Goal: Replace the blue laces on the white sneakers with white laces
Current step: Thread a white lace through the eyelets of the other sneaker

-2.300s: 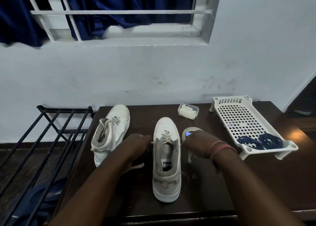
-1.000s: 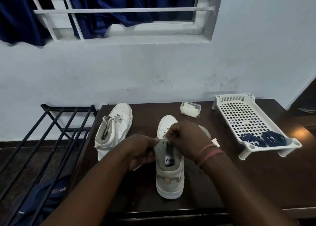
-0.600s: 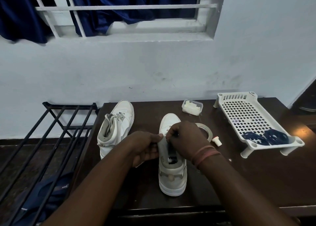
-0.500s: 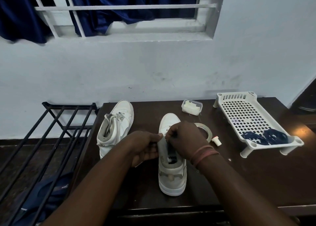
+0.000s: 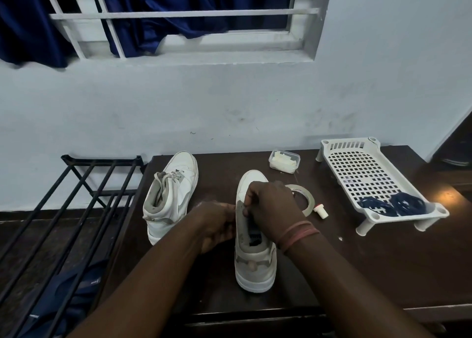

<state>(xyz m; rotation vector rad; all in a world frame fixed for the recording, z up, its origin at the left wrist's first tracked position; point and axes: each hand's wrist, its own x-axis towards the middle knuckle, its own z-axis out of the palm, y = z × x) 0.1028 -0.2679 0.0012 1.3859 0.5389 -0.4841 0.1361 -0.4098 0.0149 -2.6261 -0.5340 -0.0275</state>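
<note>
Now that both my hands have come in from either side of the near sneaker [image 5: 255, 258] to meet over its throat, I take it the lacing here is at its last step. A couple of seconds ago my left hand [image 5: 217, 222] and right hand [image 5: 272, 207] were spread wide, each drawing out an end of the white lace; now they sit together, fingers curled and pinching something just above the tongue. My knuckles hide the lace itself, so I can only guess that it is a knot I am working.

That sneaker stands heel towards me at the middle of the desk [image 5: 383, 274]. Left of it stands the other sneaker [image 5: 171, 197], white lace already through it. Right of it, well apart, the blue laces [image 5: 390, 206] lie coiled in the near end of the white tray [image 5: 357, 169]. Just right of it lie a tape roll [image 5: 305, 197] and a small cap [image 5: 320, 211]; beyond it a small box [image 5: 284, 161].

With the blue laces out and both sneakers showing white, the job looks almost done.
</note>
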